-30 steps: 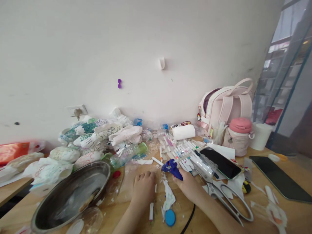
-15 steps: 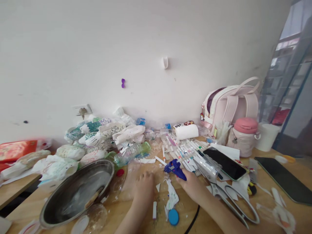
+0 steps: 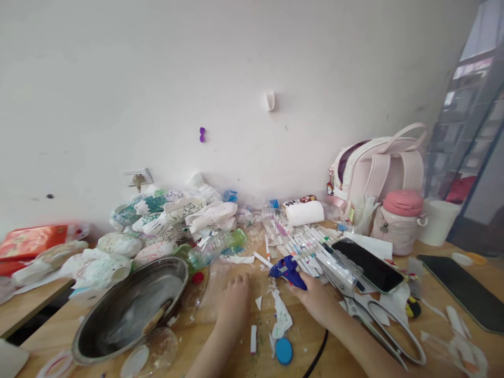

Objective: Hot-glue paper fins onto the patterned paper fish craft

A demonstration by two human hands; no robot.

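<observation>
My right hand (image 3: 315, 299) is closed round the grip of a small blue glue gun (image 3: 286, 269), whose nozzle points left over the wooden table (image 3: 197, 352); its black cord (image 3: 317, 353) trails toward me. My left hand (image 3: 233, 304) rests palm down on clear plastic on the table, fingers together and flat, holding nothing. Between the hands lie a white paper scrap with coloured marks (image 3: 282, 317), a white glue stick piece (image 3: 253, 339) and a blue cap (image 3: 284, 350).
A steel bowl (image 3: 129, 310) sits at left, with decorated paper bundles (image 3: 165, 215) behind it. Several markers (image 3: 303, 244), a phone (image 3: 368, 265), large scissors (image 3: 388, 328), a pink backpack (image 3: 378, 168), a pink bottle (image 3: 397, 218) and a dark tablet (image 3: 464, 291) fill the right.
The view has drifted slightly left and up, so everything sits further right in frame. Both hands keep their places; the glue gun stays in my right hand.
</observation>
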